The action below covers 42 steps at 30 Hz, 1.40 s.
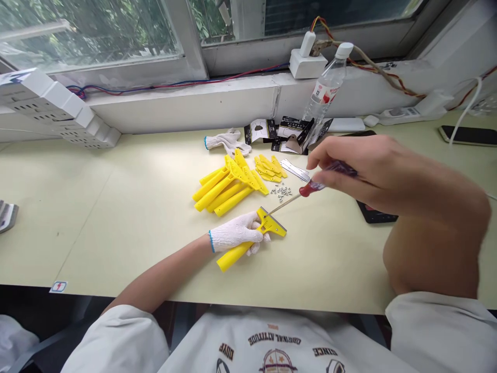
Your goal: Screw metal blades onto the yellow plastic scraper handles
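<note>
My left hand (238, 232), in a white knit glove, is closed around the neck of a yellow scraper (233, 257) just above the table. A dark blade edge shows along the scraper's head. My bare right hand (359, 168) grips the handle of a screwdriver (310, 187) with a red collar. Its shaft slants down to the left, and the tip meets the scraper's head near one end. Beyond lie a pile of yellow scraper handles (221, 189), several small yellow plates (267, 167), loose screws (280, 191) and thin metal blades (295, 169).
A white glove (229, 141) and black-and-white packaging (287, 133) lie near the wall. Behind them stands a plastic bottle (328, 85). White boxes (58, 109) are at the left, a phone (469, 135) at the far right. A black object (375, 213) sits under my right forearm.
</note>
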Each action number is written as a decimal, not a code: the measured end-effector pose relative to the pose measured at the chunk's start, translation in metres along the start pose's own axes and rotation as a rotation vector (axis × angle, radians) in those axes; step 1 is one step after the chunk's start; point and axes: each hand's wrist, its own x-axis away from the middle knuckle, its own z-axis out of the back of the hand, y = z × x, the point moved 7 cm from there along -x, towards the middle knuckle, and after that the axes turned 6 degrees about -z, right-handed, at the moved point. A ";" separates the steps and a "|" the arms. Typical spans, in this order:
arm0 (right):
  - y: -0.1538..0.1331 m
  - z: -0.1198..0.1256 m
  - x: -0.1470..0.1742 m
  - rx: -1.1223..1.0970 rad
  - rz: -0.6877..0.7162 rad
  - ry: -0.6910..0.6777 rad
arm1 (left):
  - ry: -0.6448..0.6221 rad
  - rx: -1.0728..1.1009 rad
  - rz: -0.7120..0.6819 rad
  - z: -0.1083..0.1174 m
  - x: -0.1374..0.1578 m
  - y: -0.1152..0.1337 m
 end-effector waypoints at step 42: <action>0.012 -0.002 -0.009 -0.297 0.003 -0.043 | -0.002 -0.021 -0.012 0.002 0.000 -0.002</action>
